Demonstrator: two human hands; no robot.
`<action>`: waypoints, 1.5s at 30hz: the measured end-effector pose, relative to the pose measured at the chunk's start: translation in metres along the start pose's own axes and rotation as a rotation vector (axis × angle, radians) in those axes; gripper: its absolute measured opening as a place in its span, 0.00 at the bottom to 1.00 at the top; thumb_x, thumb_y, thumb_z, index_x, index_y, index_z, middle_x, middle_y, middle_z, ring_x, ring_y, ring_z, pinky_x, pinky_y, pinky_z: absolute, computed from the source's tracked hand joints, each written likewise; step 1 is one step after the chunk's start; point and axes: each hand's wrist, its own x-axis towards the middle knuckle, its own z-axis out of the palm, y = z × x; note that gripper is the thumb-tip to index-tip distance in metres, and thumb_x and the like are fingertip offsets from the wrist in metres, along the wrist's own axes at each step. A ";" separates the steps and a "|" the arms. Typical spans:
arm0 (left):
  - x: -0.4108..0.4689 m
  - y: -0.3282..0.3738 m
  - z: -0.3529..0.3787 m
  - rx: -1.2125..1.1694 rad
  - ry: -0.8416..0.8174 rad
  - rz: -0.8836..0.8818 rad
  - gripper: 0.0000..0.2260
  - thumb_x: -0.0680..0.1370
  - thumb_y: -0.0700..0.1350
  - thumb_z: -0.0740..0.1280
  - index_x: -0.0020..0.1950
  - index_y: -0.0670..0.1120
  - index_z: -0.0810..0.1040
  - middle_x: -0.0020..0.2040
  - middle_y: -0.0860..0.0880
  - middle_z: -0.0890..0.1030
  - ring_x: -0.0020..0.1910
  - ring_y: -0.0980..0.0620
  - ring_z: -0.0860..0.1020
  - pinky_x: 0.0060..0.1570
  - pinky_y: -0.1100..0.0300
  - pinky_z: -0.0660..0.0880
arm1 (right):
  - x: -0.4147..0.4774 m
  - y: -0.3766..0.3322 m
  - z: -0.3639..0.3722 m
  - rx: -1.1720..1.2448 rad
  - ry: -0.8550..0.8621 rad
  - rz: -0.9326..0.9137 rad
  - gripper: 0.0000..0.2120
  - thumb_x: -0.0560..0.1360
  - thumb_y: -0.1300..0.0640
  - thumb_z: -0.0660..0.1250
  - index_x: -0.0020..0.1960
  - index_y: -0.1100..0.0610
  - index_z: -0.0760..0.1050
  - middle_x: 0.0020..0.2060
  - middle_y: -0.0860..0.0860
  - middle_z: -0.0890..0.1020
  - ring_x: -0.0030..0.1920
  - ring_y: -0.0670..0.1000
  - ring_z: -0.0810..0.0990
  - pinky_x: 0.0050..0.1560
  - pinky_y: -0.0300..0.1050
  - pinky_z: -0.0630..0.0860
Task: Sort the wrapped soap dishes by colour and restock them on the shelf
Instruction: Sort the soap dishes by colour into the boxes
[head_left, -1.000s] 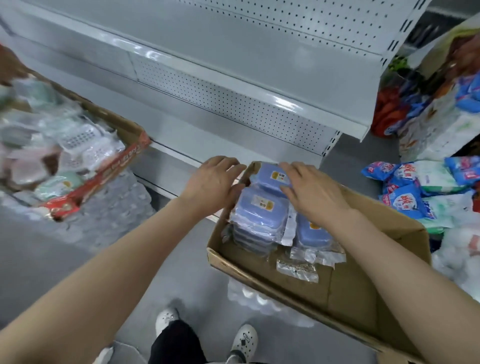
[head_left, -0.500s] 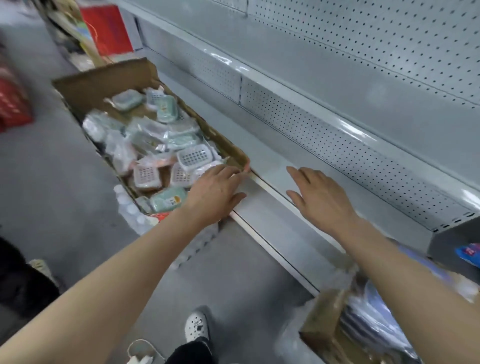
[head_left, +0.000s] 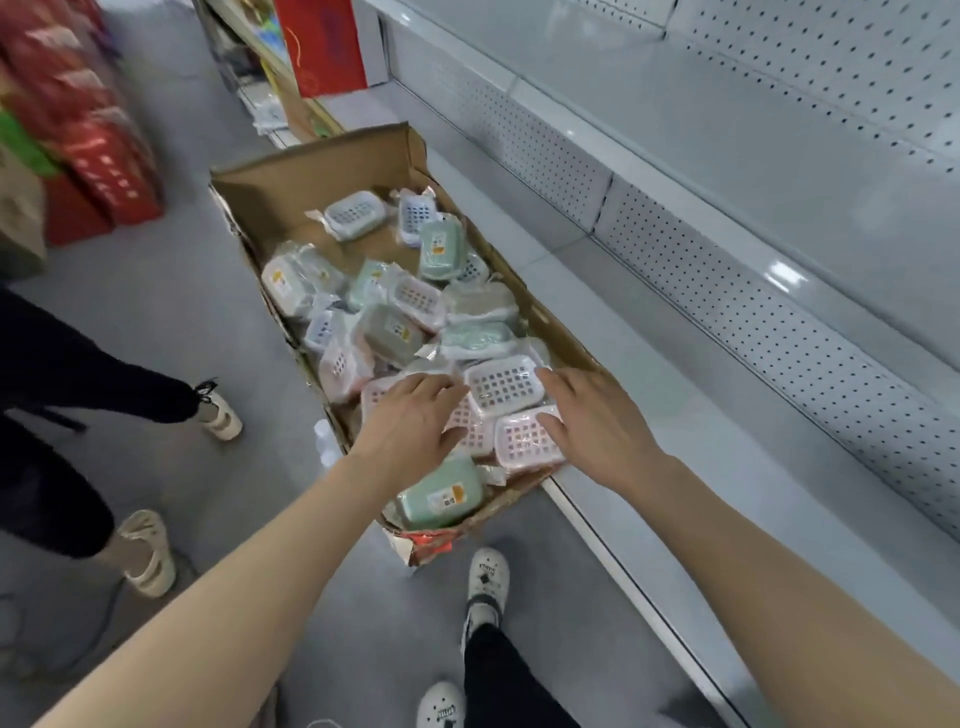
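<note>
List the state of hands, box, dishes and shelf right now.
left hand, open, fingers resting on wrapped dishes
right hand, open, touching two dishes
cardboard box, open-topped, mixed colours inside, unsorted
white dish, wrapped, grid up, between the hands
pink dish, wrapped, grid up, under right thumb
green dish, wrapped, label up, box's near end
shelf, no dishes on the part in view

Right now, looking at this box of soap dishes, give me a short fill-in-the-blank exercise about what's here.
1. The wrapped soap dishes lie jumbled in an open ___ box.
2. The labelled dish nearest the camera is ___ in colour.
3. The left hand and right hand reach over the box's ___ end, gripping nothing.
4. The metal shelf runs along the box's ___ side.
Missing words: cardboard, green, near, right.
</note>
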 end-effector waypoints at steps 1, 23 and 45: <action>0.008 -0.009 0.005 -0.012 -0.020 -0.025 0.21 0.76 0.51 0.68 0.68 0.48 0.75 0.63 0.46 0.78 0.62 0.42 0.75 0.61 0.47 0.74 | 0.019 0.002 0.005 -0.002 -0.011 -0.012 0.25 0.80 0.46 0.57 0.75 0.53 0.60 0.65 0.54 0.73 0.60 0.56 0.75 0.55 0.51 0.76; 0.166 -0.129 0.085 -0.054 -0.356 -0.293 0.22 0.79 0.55 0.62 0.73 0.55 0.65 0.71 0.53 0.69 0.70 0.49 0.67 0.63 0.39 0.68 | 0.321 0.067 0.096 0.149 -0.348 -0.076 0.37 0.74 0.41 0.66 0.77 0.46 0.53 0.70 0.55 0.65 0.67 0.57 0.69 0.64 0.53 0.72; 0.419 -0.292 0.103 -0.026 -0.222 -0.242 0.28 0.77 0.35 0.63 0.76 0.47 0.61 0.78 0.46 0.59 0.77 0.44 0.54 0.69 0.46 0.68 | 0.369 0.058 0.121 0.193 -0.214 0.272 0.38 0.75 0.29 0.53 0.77 0.50 0.56 0.71 0.51 0.69 0.69 0.54 0.68 0.68 0.51 0.67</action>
